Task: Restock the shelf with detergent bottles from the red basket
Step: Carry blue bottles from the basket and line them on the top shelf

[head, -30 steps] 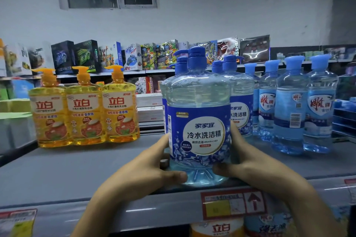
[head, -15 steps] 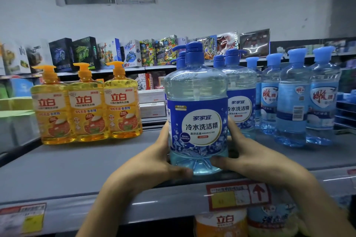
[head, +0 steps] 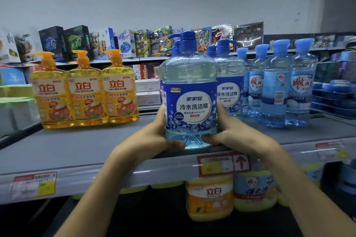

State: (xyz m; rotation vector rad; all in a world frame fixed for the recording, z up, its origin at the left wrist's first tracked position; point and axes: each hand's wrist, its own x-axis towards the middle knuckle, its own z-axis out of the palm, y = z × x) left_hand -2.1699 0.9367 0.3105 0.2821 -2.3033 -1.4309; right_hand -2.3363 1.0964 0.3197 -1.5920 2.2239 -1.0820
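A large blue detergent bottle with a dark blue pump cap stands upright near the front edge of the grey shelf. My left hand grips its lower left side and my right hand grips its lower right side. More bottles of the same kind stand right behind it. The red basket is not in view.
Three yellow pump bottles stand on the shelf at the left. Several light blue bottles fill the right. Bare shelf lies between the yellow bottles and my hands. Orange and yellow tubs sit on the shelf below. Toy boxes line a far shelf.
The bottle in both hands has slid a little further back onto the shelf. My hands keep the same grip on its base.
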